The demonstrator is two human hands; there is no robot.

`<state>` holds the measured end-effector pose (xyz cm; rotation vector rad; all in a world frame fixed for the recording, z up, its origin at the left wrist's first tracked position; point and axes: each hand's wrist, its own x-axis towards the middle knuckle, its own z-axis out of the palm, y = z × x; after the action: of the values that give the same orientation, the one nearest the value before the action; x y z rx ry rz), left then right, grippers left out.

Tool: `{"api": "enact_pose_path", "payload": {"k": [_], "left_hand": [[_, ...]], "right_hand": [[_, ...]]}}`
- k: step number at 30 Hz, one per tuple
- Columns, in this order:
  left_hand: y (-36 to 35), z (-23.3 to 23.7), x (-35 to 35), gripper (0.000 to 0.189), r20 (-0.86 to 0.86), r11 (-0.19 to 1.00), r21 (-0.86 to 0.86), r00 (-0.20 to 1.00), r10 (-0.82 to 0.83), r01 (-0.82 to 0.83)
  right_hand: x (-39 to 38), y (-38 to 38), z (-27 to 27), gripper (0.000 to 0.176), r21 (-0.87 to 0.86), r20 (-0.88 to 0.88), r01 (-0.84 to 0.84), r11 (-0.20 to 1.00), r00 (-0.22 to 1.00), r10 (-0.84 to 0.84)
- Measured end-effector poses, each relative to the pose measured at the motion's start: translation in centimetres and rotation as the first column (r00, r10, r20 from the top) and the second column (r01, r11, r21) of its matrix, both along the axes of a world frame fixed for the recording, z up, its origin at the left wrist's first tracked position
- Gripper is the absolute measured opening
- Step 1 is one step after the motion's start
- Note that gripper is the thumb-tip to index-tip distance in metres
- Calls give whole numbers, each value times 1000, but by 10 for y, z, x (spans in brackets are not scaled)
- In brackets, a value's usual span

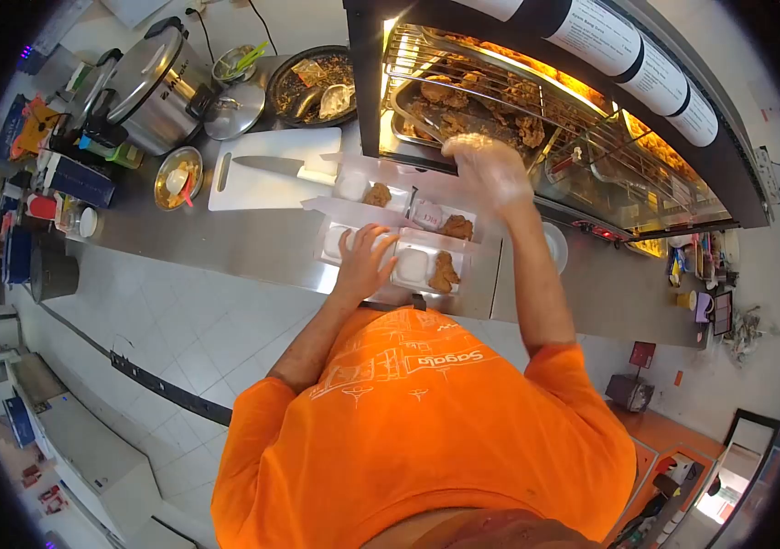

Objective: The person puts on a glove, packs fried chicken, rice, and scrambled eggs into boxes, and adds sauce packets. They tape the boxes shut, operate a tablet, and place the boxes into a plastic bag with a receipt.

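The orange shirt (426, 412) fills the bottom of the frame. Beyond it, mid-frame on the metal surface (243, 233), sit white boxes in two rows, including a front left box (327, 263) and a front right box (422, 288). Past their left end, a knife (266, 166) lies on a white board (298, 142), its handle close against the back row. A metal bowl (160, 189) stands left of the board. Farther up come a dark pan (275, 101) and a large pot (156, 87) at upper left; the lit cabinet (371, 82), upper right, crowds the space behind the boxes.

The left hand (367, 261) spreads its fingers over the front left box, hiding part of it. The right hand (490, 174), in a clear glove, is at the cabinet's lower edge, fingers curved; whether the crumbly patch at its fingertips is something gripped, I cannot tell.

In the front right box, the fried piece (444, 273) sits right of a white mound (413, 265), its long axis running roughly up the frame. The knife's blade points left.
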<state>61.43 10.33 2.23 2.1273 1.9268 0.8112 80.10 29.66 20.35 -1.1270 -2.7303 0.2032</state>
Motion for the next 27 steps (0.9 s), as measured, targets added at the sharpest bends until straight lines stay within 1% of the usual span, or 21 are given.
{"api": "enact_pose_path", "payload": {"k": [1, 3, 4, 5, 6, 9, 11, 12, 13, 14, 15, 17, 19, 20, 23, 24, 25, 26, 27], "left_hand": [[-7, -4, -8, 42, 11, 1000, -18, 1000, 21, -21], [-21, -10, -23, 44, 17, 998, -25, 999, 50, -50], [-27, -14, -31, 45, 28, 997, -31, 997, 69, -69], [-32, -16, -39, 46, 42, 995, -42, 995, 93, -91], [-37, -13, -48, 48, 58, 994, -43, 993, 106, -103], [-55, -23, -74, 48, 158, 982, -49, 969, 190, -185], [-64, -29, -90, 50, 172, 968, -62, 952, 252, -245], [-70, -32, -97, 50, 183, 959, -80, 942, 281, -271], [-74, -34, -104, 51, 192, 949, -100, 930, 313, -299], [-78, -37, -111, 51, 202, 944, -114, 923, 327, -309], [-80, -39, -119, 51, 210, 938, -131, 916, 342, -321], [-85, -44, -134, 52, 230, 937, -151, 910, 344, -316], [-87, -51, -147, 53, 259, 945, -151, 911, 321, -290], [-86, -54, -152, 53, 244, 942, -169, 914, 325, -290], [-84, -60, -166, 52, 227, 942, -189, 921, 317, -277], [-85, -63, -170, 52, 229, 942, -193, 921, 315, -274], [-85, -67, -173, 52, 230, 942, -197, 921, 313, -271], [-85, -70, -175, 52, 232, 943, -197, 922, 311, -268], [-83, -72, -178, 51, 241, 944, -196, 920, 309, -266]], "right_hand": [[-16, 25, 5, 28, 67, 251, 18, 998, 967, -34], [-34, 85, -45, 34, 186, 33, 178, 966, 982, -187], [-47, 102, -48, 34, 202, 20, 244, 948, 967, -253], [-58, 111, -45, 35, 197, 40, 292, 936, 951, -305], [-69, 117, -40, 35, 172, 107, 318, 932, 935, -339], [-89, 124, -32, 36, 126, 259, 349, 929, 892, -370], [-93, 123, -31, 37, 112, 308, 364, 925, 872, -380], [-91, 116, -30, 38, 111, 301, 371, 922, 872, -387], [-91, 104, -24, 38, 114, 272, 377, 919, 878, -394], [-85, 86, -18, 43, 117, 164, 382, 917, 903, -397], [-79, 73, -19, 47, 123, 126, 374, 919, 913, -388], [-60, 78, -55, 48, 233, -159, 386, 893, 921, -357], [-48, 56, -50, 43, 319, -164, 277, 906, 958, -235], [-46, 38, -43, 42, 348, -305, 218, 912, 946, -110], [-47, -33, -42, 46, 386, -528, 151, 910, 845, 83], [-55, -60, -47, 48, -81, -662, 94, 992, 739, -125], [-66, -85, -59, 49, -518, -671, -40, 854, 638, -377], [-77, -103, -88, 44, -765, -642, -291, 574, 402, -652], [-85, -116, -117, 40, -637, -663, -201, 744, 635, -397]]}}
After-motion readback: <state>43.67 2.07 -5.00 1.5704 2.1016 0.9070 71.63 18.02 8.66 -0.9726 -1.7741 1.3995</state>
